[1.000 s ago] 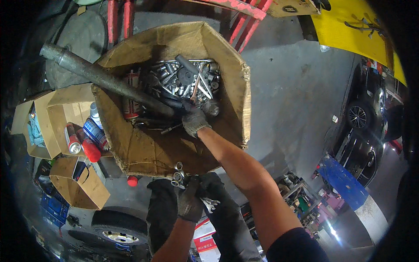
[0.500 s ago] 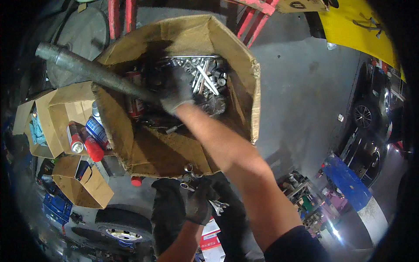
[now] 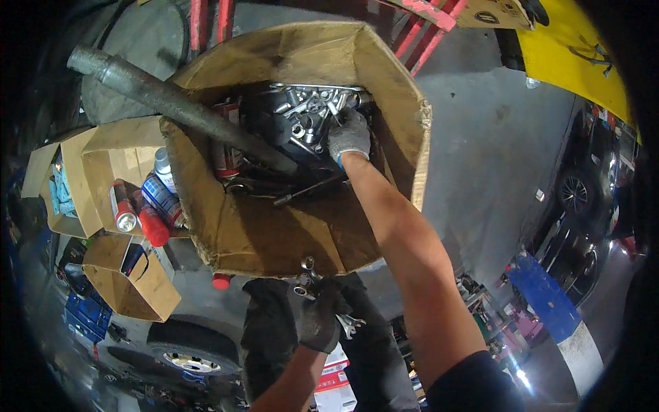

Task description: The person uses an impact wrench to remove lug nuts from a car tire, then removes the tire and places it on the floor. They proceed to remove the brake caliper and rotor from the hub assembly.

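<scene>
My left hand [image 3: 320, 319], in a dark grey glove, is closed around a bundle of combination wrenches [image 3: 307, 278]; their ring ends stick out above the fist and open jaws below it. In front of my legs stands a large, deep cardboard box [image 3: 281, 240]. My right hand [image 3: 351, 135], in a light grey glove, reaches inside, its fingers curled down at the right of a heap of shiny sockets and wrenches [image 3: 309, 120]. Whatever the fingertips grip is hidden. Leaning over the box's left wall, a long metal pipe [image 3: 171, 103] reaches down to the bottom.
Left of the box lie spray cans [image 3: 152, 223] beside smaller open cartons [image 3: 130, 281]. A wheel [image 3: 194, 350] rests on the floor at lower left. Red metal legs [image 3: 429, 31] stand behind the box. A dark car [image 3: 576, 199] is at far right.
My right hand has moved right, from beside the pipe to the right part of the metal heap. The pipe's lower end has shifted right. My left hand keeps hold of the wrenches.
</scene>
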A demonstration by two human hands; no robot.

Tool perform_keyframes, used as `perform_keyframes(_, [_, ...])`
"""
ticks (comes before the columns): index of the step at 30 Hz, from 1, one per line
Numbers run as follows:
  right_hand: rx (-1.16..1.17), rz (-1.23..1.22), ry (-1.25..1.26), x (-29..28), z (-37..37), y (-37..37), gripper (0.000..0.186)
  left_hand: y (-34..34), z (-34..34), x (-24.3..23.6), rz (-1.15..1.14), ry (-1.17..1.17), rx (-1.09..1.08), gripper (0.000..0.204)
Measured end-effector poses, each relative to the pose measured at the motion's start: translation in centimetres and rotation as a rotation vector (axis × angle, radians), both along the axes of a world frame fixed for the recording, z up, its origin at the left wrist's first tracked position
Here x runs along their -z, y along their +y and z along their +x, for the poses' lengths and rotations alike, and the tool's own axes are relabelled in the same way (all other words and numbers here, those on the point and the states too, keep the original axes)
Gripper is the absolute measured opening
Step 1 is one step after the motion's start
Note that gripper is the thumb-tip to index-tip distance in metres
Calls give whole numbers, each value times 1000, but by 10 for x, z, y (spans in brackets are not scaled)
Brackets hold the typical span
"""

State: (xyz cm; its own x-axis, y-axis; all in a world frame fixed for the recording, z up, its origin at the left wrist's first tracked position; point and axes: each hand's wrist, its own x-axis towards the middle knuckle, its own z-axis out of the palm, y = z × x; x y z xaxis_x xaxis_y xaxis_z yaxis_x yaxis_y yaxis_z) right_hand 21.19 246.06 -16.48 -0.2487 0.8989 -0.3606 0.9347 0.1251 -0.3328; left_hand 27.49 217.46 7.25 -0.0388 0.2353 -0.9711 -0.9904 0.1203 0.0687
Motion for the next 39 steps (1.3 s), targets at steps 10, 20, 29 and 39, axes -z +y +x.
perform_keyframes(10, [-390, -163, 0, 37, 30, -83, 27, 21, -19, -17, -79, 10, 26, 17])
perform_keyframes(20, [245, -294, -269, 37, 8, -21, 41, 6, -14, -6, -27, -19, 95, 24])
perform_keyframes(29, [34, -121, 55, 43, 20, -30, 38, 4, -24, -16, 26, 200, 337, 27])
perform_keyframes(39, [29, -890, 159, -382, 153, -139, 34, -43, -47, -104, -146, -104, 83, 20])
